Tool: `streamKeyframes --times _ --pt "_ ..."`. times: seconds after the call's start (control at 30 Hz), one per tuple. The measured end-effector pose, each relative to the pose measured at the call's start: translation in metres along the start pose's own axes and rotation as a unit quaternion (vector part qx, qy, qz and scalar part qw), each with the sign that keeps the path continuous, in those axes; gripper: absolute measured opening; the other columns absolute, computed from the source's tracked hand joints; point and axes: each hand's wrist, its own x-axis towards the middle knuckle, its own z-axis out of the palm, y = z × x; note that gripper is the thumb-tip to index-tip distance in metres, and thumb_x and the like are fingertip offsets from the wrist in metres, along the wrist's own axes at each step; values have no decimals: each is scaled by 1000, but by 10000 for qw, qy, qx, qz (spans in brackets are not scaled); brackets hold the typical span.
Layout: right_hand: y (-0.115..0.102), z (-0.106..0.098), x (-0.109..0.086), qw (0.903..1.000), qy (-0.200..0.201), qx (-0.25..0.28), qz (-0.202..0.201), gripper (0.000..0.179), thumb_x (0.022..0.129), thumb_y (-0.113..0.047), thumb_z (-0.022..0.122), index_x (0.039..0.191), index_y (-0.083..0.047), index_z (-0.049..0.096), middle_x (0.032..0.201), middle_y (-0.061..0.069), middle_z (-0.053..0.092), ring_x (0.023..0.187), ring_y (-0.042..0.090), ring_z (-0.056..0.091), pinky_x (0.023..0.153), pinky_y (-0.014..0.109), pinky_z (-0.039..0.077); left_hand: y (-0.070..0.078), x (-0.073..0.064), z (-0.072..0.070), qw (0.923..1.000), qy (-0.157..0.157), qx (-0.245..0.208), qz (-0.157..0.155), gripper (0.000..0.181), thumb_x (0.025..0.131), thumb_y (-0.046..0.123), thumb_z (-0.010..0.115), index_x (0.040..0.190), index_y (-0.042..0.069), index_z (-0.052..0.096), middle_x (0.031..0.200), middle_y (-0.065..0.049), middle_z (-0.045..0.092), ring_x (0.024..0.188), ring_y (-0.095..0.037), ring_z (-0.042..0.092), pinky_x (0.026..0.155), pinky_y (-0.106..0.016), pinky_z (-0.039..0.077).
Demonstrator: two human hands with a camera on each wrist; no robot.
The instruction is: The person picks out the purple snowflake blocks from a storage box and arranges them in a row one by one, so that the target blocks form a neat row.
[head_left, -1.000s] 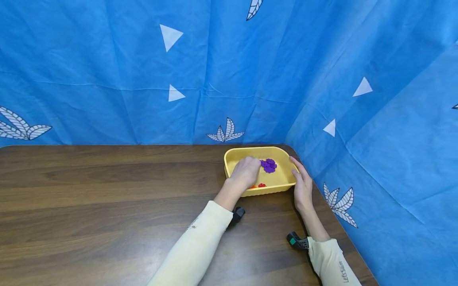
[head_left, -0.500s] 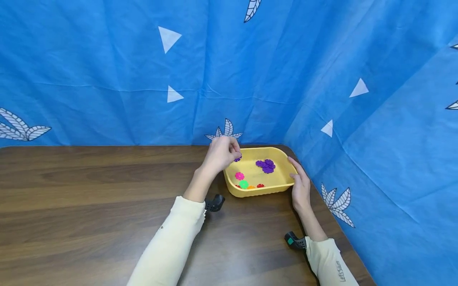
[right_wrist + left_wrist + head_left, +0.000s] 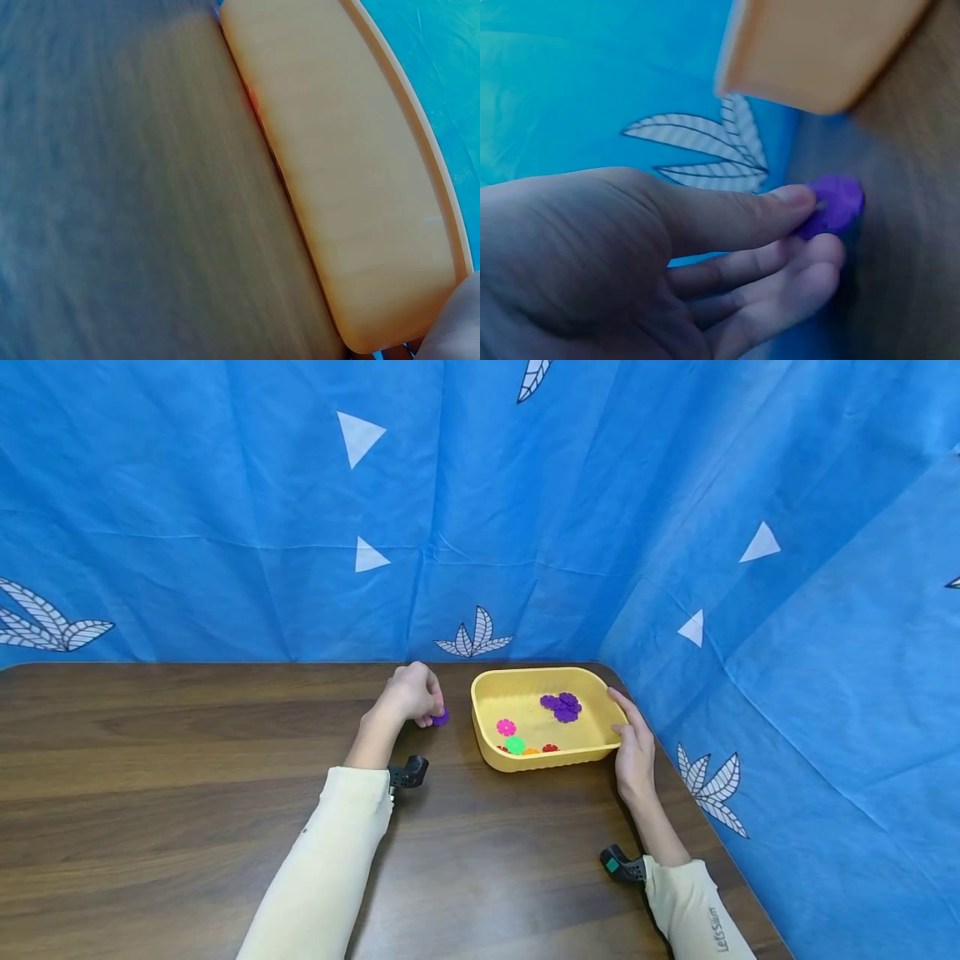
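My left hand [image 3: 408, 693] pinches a purple flower-shaped plastic disc [image 3: 441, 717] between thumb and fingers, just left of the yellow basin [image 3: 558, 762]. In the left wrist view the thumb presses on one edge of the purple disc [image 3: 840, 204]; whether the disc touches the table is unclear. At the basin's right end my right hand [image 3: 636, 760] holds the rim, thumb over the edge and fingers along the outside. Inside the basin lie a cluster of purple discs [image 3: 567, 708], a pink disc [image 3: 506, 727], a green disc [image 3: 514, 745] and red and orange ones partly hidden by the front wall.
The brown wooden table [image 3: 187, 793] stretches far to the left of the basin. A blue curtain [image 3: 285, 527] hangs behind the table and along its right edge. Black wrist-camera mounts [image 3: 408, 772] jut from both wrists over the tabletop.
The left hand has come out of the basin with a purple disc and moved left and down over the table. The right hand and the basin have stayed in place.
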Motion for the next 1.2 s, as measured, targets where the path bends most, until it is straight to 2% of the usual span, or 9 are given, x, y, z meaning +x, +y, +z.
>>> streamKeyframes --times 0.17,0.27,0.4,0.5,0.67,0.77,0.87,1.0,1.2 --pt "23 0 8 9999 30 93 -39 60 98 8 35 151 -10 57 159 9 53 153 24 39 127 39 28 -3 4 8 9997 78 193 -119 15 89 -1 79 77 2 72 75 -11 71 59 -16 69 60 -30 61" --pt "26 0 10 9999 22 87 -56 60 98 7 34 152 -11 57 159 8 53 153 24 39 124 31 30 -4 4 10 9996 158 206 -145 15 89 0 81 77 3 72 75 -10 70 60 -17 68 59 -28 59" --pt "27 0 10 10000 18 88 -32 60 99 7 35 151 -11 57 159 7 53 153 23 38 125 35 29 -7 5 11 9993 189 248 -225 16 87 3 84 78 4 71 71 -8 68 59 -15 65 55 -24 55" --pt "39 -1 12 10000 29 2 7 60 100 6 35 152 -15 57 159 6 53 154 22 37 128 45 25 -9 7 11 9993 177 189 -264 18 87 5 85 77 5 70 69 -7 67 58 -13 62 53 -22 52" --pt "41 -1 13 10000 10 -66 60 60 100 6 34 153 -13 56 160 8 51 154 25 37 129 49 24 -14 9 9 9995 273 6 -139 19 91 12 83 78 4 72 64 -7 68 53 -12 62 51 -23 52" --pt "42 -2 14 10000 19 -25 42 60 99 7 34 153 -12 56 160 9 51 154 25 36 129 50 23 -16 8 9 9978 664 -38 -35 22 96 19 79 81 4 73 60 -6 68 49 -11 61 56 -26 51" --pt "41 -2 15 10000 37 -37 -13 61 100 7 35 152 -14 56 160 7 52 154 23 37 128 48 24 -15 8 10 9928 1179 -53 194 23 98 23 76 83 6 74 57 -3 67 50 -13 64 69 -34 53" --pt "36 -2 12 9999 34 -108 -24 61 100 6 35 152 -16 57 159 4 53 153 20 38 127 45 25 -9 7 12 9838 1705 -72 557 21 98 23 75 83 8 73 64 -3 69 65 -21 70 83 -44 53" --pt "12 -1 5 9999 -7 -119 -1 59 99 9 35 152 -7 55 158 11 53 152 25 39 124 45 28 13 7 19 9663 2346 -56 1059 15 98 19 74 87 9 73 81 -7 70 82 -28 63 78 -43 52"
